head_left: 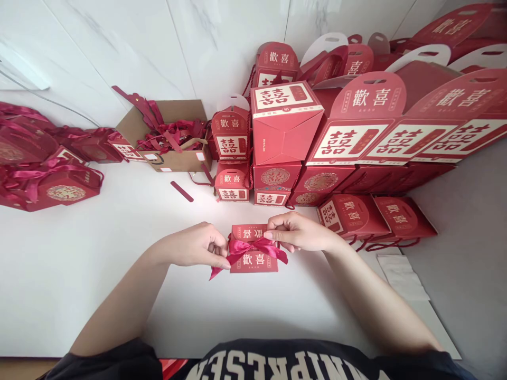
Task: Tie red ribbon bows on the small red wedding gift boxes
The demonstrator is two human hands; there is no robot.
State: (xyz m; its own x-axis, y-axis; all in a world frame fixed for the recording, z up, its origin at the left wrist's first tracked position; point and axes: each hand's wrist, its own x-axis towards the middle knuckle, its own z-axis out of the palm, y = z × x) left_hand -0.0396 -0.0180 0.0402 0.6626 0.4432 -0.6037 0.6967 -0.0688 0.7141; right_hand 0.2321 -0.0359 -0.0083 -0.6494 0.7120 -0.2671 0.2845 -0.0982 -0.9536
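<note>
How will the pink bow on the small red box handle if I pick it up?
The pink bow is likely floppy and light, since its thin ribbon tails bend freely. Its satin sheen suggests it may slip when pinched. The small red box has flat faces, so it probably won't roll.

Just one cam here, head-worn, looking forward and down from above the near side of the bow-tied box, pretty close but wide enough to catch the marbled wall behind it and the dark shirt in front of it.
</note>
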